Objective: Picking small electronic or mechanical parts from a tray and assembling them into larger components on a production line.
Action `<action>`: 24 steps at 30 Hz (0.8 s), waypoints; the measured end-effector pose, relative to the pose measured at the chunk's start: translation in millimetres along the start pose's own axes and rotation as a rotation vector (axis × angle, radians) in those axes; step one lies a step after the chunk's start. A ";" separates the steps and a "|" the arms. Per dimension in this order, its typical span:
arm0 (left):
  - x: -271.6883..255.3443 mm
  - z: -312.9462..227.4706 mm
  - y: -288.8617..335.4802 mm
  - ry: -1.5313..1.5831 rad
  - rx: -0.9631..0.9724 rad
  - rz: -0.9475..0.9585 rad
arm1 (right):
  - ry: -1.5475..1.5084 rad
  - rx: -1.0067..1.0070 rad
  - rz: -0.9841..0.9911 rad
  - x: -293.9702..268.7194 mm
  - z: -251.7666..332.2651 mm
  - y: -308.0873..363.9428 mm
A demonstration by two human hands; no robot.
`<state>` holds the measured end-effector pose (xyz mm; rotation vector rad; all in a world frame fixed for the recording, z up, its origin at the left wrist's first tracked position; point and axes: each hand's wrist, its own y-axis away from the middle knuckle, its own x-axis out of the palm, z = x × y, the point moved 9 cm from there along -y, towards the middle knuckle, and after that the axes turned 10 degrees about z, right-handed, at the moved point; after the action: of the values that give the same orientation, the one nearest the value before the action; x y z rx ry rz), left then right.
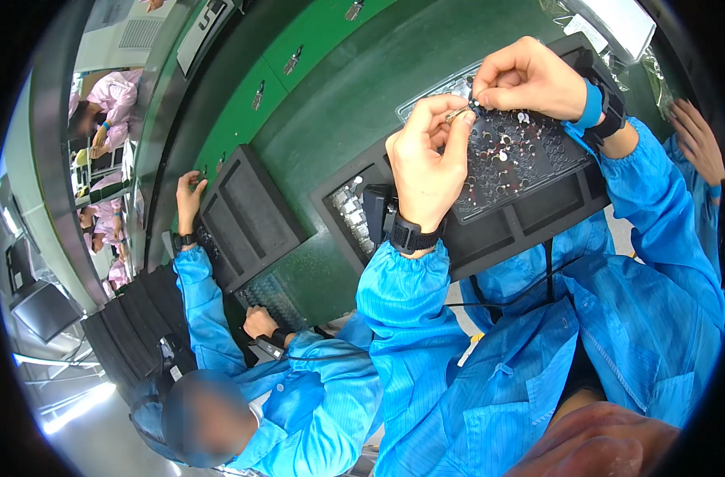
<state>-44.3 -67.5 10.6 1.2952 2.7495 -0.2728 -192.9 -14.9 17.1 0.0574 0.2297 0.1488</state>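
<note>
My left hand (430, 159) and my right hand (531, 83) meet fingertip to fingertip above a clear plastic tray (480, 208). Pinched in my left hand is a small, slim silver metal part (456, 115); its kind is too small to tell. Between my right thumb and forefinger is a tiny dark part (474, 104), touching or very close to the silver one. Several small ring-shaped and white pieces (503, 157) lie scattered in the clear tray, which rests on a black foam tray (489, 253).
Silver metal parts (351, 213) fill the foam tray's left compartment. Another black foam tray (255, 219) lies to the left, beside a co-worker's hands (189, 197). Another person's hand (696, 141) is at the right. Metal pieces (293, 60) lie along the green bench's far side.
</note>
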 end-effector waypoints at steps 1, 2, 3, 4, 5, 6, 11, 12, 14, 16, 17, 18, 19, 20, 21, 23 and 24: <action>-0.8 1.0 1.2 0.011 0.001 -0.005 | -0.023 0.002 -0.017 0.6 -0.5 0.7; -0.5 -2.1 1.3 0.006 0.000 -0.006 | -0.047 0.003 -0.034 -0.1 -1.7 1.2; 0.8 -5.5 1.3 -0.015 -0.026 -0.001 | -0.051 -0.001 -0.032 0.3 -3.6 0.9; 1.4 -7.0 2.0 -0.037 -0.052 0.003 | -0.071 -0.043 -0.040 -0.7 -4.2 0.4; -2.7 -7.8 2.8 -0.042 -0.052 -0.014 | -0.097 -0.089 -0.036 1.7 -3.2 -2.1; -7.3 -7.6 2.0 -0.058 -0.063 -0.027 | -0.108 -0.104 -0.002 2.6 -0.9 -3.6; -79.0 -46.3 34.6 -0.077 0.034 -0.356 | 0.051 -0.243 -0.257 -15.4 3.5 0.3; -101.0 -61.5 53.3 -0.108 0.036 -0.434 | 0.069 -0.186 -0.237 -18.4 14.3 -2.5; -102.9 -65.3 68.6 -0.197 -0.041 -0.447 | 0.066 -0.133 -0.277 -38.7 7.5 29.7; -135.5 -75.2 115.9 -0.356 -0.157 -0.475 | 0.199 -0.191 -0.206 -19.6 24.6 9.3; -141.8 -70.8 134.7 -0.321 -0.225 -0.474 | 0.184 -0.212 -0.199 -13.8 28.6 2.7; -141.4 -62.3 149.5 -0.280 -0.296 -0.457 | 0.167 -0.220 -0.202 -10.8 28.9 3.1; -141.1 -53.5 162.9 -0.259 -0.362 -0.458 | 0.258 -0.214 -0.207 -10.5 34.4 2.7; -138.9 -42.0 174.2 -0.232 -0.423 -0.453 | 0.275 -0.177 -0.203 -10.5 35.1 1.7; -133.7 -31.0 182.5 -0.206 -0.463 -0.388 | 0.241 -0.213 -0.196 -8.3 31.6 -0.4; -111.8 -8.4 183.8 -0.241 -0.540 -0.269 | 0.256 -0.207 -0.207 -12.7 22.7 9.3; -107.7 -5.3 189.0 -0.303 -0.550 -0.240 | 0.296 -0.214 -0.211 -10.2 25.9 7.8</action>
<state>170.0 -29.8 9.5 0.7205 2.4589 0.2423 -197.8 -9.7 45.1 -0.2024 0.5114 -0.0297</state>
